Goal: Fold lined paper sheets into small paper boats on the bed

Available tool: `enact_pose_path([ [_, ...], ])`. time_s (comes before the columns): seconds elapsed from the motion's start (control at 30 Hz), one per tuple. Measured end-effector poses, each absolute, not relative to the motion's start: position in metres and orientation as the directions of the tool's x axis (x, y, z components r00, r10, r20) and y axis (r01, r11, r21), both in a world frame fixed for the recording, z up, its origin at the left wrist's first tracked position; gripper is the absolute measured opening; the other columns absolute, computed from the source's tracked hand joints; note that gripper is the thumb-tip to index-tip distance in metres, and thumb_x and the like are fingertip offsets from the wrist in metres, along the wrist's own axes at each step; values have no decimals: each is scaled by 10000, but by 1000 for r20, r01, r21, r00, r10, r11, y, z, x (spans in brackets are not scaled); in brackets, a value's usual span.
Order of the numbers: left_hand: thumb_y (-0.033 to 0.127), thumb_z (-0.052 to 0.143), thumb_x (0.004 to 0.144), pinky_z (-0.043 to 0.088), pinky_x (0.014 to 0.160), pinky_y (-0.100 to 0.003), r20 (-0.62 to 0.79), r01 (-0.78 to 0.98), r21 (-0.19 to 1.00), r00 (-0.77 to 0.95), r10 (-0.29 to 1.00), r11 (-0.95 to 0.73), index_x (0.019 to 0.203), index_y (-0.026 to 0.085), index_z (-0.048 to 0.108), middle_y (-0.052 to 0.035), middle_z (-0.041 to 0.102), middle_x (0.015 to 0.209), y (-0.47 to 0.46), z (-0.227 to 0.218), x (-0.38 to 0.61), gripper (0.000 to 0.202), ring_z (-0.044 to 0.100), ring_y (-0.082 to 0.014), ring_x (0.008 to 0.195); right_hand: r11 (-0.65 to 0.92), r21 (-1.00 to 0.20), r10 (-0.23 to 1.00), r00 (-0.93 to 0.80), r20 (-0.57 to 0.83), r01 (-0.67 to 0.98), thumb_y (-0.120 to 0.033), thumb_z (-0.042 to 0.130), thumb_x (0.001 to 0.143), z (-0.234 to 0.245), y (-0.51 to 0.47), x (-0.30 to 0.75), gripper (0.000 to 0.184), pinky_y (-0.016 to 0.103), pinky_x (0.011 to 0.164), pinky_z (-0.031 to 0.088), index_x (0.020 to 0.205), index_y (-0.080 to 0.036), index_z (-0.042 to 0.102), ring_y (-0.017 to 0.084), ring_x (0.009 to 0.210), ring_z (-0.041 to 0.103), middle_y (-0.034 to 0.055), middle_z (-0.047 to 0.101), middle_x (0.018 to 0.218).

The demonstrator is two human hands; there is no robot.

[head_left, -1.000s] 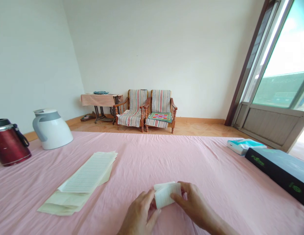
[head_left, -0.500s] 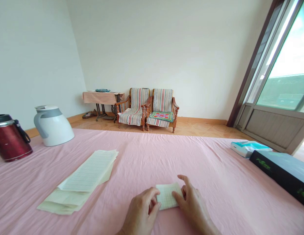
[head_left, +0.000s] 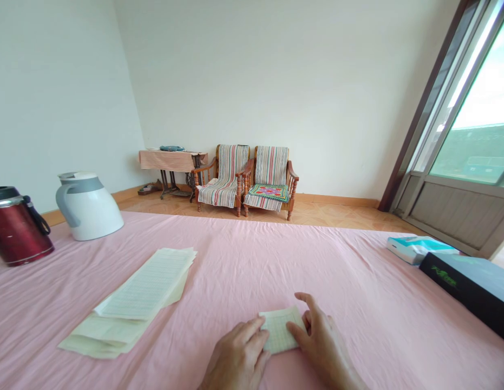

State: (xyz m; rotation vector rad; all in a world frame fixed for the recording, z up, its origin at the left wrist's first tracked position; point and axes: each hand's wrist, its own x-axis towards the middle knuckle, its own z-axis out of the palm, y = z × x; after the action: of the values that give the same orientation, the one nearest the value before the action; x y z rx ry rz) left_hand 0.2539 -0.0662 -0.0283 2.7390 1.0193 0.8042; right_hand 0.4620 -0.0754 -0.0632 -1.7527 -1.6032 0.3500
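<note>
A small folded piece of grid-lined paper (head_left: 279,328) lies on the pink cloth (head_left: 300,265) between my two hands. My left hand (head_left: 239,355) is closed on its left edge, fingers close together with the tips over the paper; its thumb is hidden. On the right side, my right hand (head_left: 322,341) holds the paper with the thumb pressed on top and the middle fingers curled at the edge. Its index finger is raised and points away. Farther left, a loose stack of pale lined sheets (head_left: 142,287) lies slanted on the cloth.
At the far left stand a red flask (head_left: 18,230) and a white-and-grey jug (head_left: 93,211). A black box (head_left: 466,287) and a blue-and-white pack (head_left: 418,248) lie at the right. Beyond the cloth's far edge are two wooden armchairs (head_left: 270,168) and a small covered table (head_left: 170,161).
My left hand's fingers have moved from a pinch at the paper's left edge to lying over that edge. The right hand keeps nearly the same pose. The view shifted slightly.
</note>
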Motion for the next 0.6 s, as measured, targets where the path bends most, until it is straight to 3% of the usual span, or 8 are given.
enact_pose_path([
  [0.23,80,575,744,567,833,-371,418,581,257,654,630,-773,1050,153,664,-95,681,1095,-64,-29,256,326,659,-251,934,8,-626,937,213,278,780,-241,470,801,-52,-80,455,389,237,513,305,1185,-190,432,153,507,526,-78,489,543],
  [0.6,103,551,760,572,796,-339,482,559,215,652,585,-801,1016,165,639,-92,686,1048,-62,-32,254,278,662,-233,882,33,-559,892,228,390,828,-282,466,826,-54,-79,459,360,266,564,348,1176,-206,435,169,520,587,-66,564,542],
])
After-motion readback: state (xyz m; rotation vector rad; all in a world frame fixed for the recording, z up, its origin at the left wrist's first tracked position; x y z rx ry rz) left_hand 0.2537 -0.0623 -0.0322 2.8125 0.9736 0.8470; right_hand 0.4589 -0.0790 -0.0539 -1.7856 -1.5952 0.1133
